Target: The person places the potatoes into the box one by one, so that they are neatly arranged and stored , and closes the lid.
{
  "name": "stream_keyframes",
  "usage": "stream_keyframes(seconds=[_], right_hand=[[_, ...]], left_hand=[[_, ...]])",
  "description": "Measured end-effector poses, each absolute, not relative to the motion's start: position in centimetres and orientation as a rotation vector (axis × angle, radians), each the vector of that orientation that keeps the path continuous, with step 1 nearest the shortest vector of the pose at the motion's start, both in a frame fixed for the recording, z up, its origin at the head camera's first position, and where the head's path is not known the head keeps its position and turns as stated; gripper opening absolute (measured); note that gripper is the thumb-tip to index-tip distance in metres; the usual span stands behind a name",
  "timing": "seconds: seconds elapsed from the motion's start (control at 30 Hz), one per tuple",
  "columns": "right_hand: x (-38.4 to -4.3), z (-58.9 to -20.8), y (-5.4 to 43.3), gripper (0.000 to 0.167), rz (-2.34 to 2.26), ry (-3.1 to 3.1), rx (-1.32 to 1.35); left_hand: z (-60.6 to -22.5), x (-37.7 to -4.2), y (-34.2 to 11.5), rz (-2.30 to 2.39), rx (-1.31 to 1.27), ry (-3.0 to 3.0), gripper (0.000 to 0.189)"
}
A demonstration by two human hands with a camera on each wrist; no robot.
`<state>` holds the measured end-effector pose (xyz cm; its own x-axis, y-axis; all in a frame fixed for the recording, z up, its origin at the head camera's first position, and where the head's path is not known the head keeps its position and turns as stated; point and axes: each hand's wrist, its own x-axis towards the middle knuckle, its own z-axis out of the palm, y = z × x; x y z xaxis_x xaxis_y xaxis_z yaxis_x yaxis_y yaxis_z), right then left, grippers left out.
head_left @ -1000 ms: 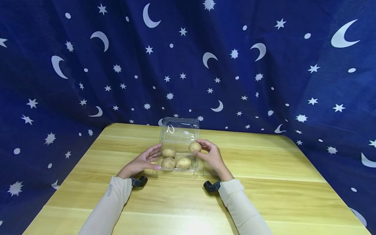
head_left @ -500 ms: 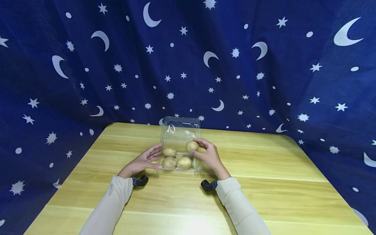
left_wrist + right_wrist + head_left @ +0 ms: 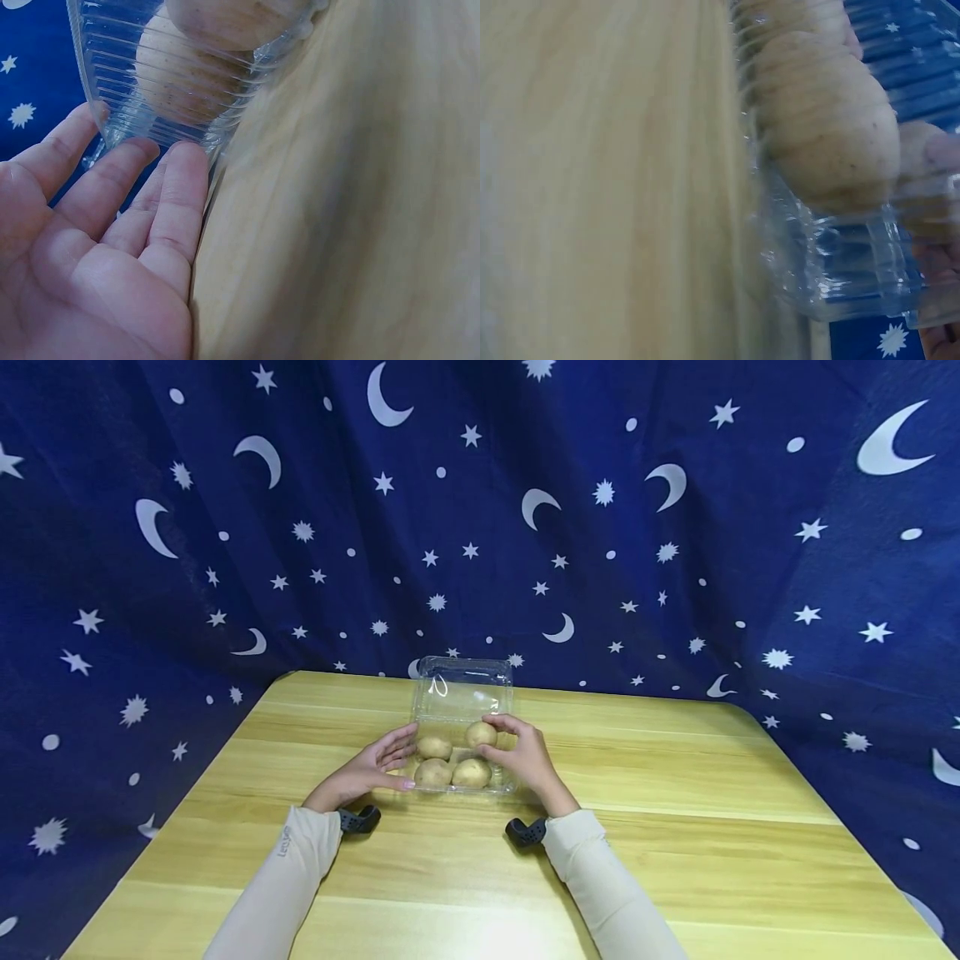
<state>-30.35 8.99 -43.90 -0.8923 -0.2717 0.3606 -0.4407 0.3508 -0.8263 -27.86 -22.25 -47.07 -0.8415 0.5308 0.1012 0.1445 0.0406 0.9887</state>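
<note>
A clear plastic clamshell container [image 3: 497, 781] stands on the table with its lid [image 3: 465, 681] raised at the back. Two potatoes lie along its front, the left one [image 3: 432, 773] beside the right one [image 3: 471, 773], and another potato [image 3: 434, 747] lies behind at left. My right hand [image 3: 525, 756] holds a further potato [image 3: 480, 734] between thumb and fingers, over the back right of the container. At the container's left side, my left hand [image 3: 371, 768] has its fingers loosely extended. Its fingertips [image 3: 187, 161] touch the ribbed wall, and the thumb is by the front left corner.
The pale wooden table [image 3: 675, 827] runs out to both sides. Close behind its far edge hangs a dark blue curtain [image 3: 480, 527] with moons and stars. Each wrist wears a black band, such as the left band [image 3: 360, 820].
My right hand has moved left with its potato, from the container's right edge inward to beside the back left potato. The left hand keeps its place against the container.
</note>
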Motion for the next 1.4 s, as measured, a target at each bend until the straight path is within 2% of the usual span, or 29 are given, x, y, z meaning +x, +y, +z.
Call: stream_keyframes(seconds=[1.23,1.4], right_hand=[[-30.25,-44.11,7.96,0.037,1.35,-2.542,0.792],[-30.2,-44.17,8.02,0.031,1.329,-2.56,0.799]], left_hand=[[-46.91,-27.83,-22.13,1.854,0.686,2.044,0.109],[-47.01,-27.93,-22.2,1.855,0.664,2.039,0.109]])
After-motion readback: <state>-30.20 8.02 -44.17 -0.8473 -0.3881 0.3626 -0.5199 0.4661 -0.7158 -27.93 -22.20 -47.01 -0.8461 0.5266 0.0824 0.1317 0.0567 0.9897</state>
